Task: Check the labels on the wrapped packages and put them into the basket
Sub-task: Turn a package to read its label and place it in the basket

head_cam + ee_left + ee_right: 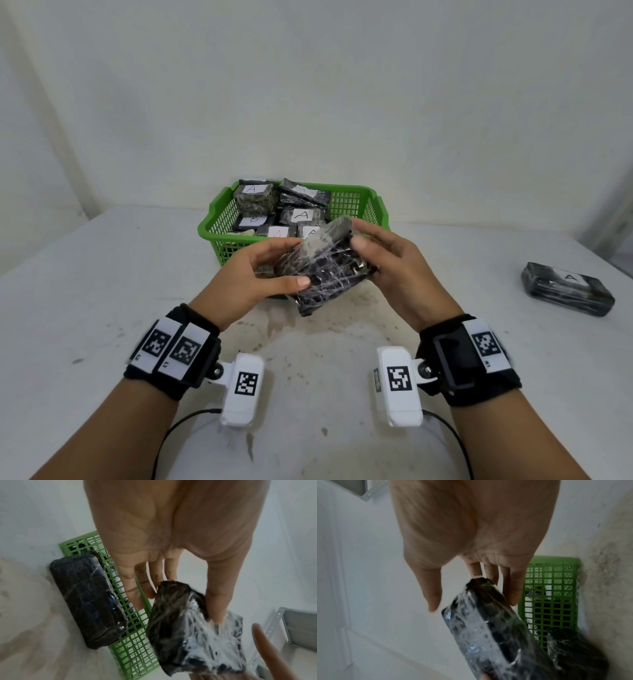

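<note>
Both my hands hold one dark package wrapped in clear film, in the air just in front of the green basket. My left hand grips its near left end, thumb on top and fingers underneath. At the far right end my right hand grips it, thumb on the upper face and fingers behind. No label shows on the faces of the package turned to the cameras. The right wrist view shows the package tilted, with the fingers touching its far end.
Several wrapped packages with white A and B labels fill the basket. Another package lies on the table against the basket's front wall. A package marked A lies at the table's right. A metal rack stands farther right.
</note>
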